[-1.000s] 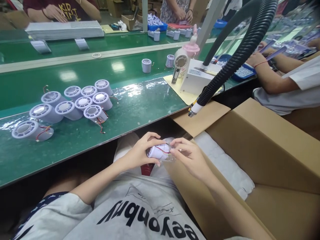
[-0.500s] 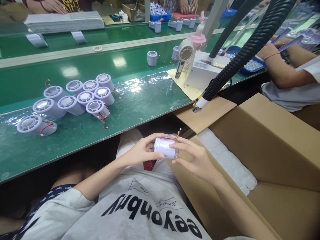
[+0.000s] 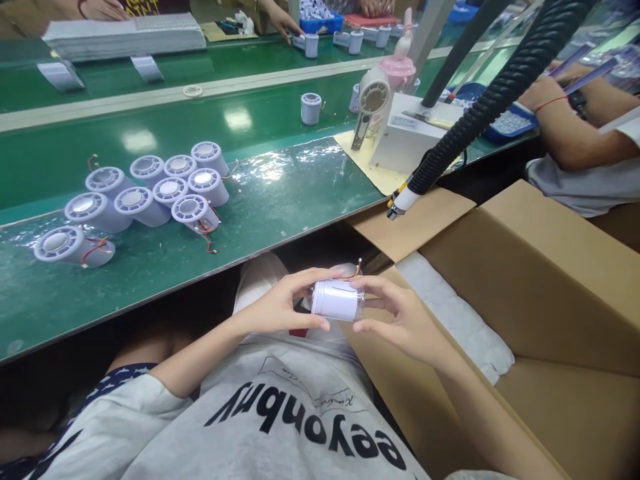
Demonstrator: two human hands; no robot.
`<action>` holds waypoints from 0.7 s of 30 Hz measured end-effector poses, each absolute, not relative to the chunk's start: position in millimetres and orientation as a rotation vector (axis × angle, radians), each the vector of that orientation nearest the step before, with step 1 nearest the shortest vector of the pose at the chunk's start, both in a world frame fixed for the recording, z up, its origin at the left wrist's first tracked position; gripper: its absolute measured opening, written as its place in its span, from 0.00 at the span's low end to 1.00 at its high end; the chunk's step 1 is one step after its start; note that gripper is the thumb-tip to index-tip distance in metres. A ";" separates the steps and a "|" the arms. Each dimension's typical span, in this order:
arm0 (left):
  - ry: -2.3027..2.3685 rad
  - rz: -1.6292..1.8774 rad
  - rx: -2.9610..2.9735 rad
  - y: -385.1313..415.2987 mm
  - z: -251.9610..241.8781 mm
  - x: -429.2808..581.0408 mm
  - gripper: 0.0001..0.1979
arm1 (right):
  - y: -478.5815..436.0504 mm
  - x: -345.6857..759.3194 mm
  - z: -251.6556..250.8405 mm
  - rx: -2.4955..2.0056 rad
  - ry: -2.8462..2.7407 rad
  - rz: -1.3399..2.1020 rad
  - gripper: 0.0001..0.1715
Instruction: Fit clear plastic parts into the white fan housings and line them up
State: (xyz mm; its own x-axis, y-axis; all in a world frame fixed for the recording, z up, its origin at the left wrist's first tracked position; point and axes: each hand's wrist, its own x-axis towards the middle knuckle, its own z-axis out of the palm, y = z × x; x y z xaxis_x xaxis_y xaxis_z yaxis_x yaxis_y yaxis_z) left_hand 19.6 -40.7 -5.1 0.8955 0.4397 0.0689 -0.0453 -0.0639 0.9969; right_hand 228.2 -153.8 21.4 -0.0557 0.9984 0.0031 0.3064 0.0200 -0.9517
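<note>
Above my lap I hold a white cylindrical housing (image 3: 336, 300) on its side, with thin red and yellow wires (image 3: 356, 271) and a small plug sticking up behind it. My left hand (image 3: 285, 300) is closed around its left end, thumb along the lower edge. At the clear right end, my right hand (image 3: 400, 313) grips with thumb and fingers. On the green bench to the left stand several similar pale cylinders (image 3: 143, 205) with round vented tops, some trailing wires.
An open cardboard box (image 3: 545, 287) with a white padded bag (image 3: 455, 313) is at my right. A black corrugated hose (image 3: 480, 113) hangs over the bench edge. A handheld fan (image 3: 373, 100) stands beside a white box-shaped device (image 3: 410, 140). Co-workers' arms (image 3: 575, 127) show across and to the right.
The cylinder has turned slightly and shifted a little right in my hands. My right fingers have moved toward its right end. Across the bench, a co-worker's hand has reached to a small cylinder.
</note>
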 end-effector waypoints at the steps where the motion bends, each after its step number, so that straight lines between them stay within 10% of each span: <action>1: 0.310 0.411 1.606 -40.7 -4.8 19.3 0.38 | -153.9 228.3 21.8 -1.401 -1.465 1.102 0.24; 21: 0.281 0.425 1.717 -41.8 -6.2 13.9 0.38 | -152.4 225.1 12.0 -1.326 -1.099 1.517 0.22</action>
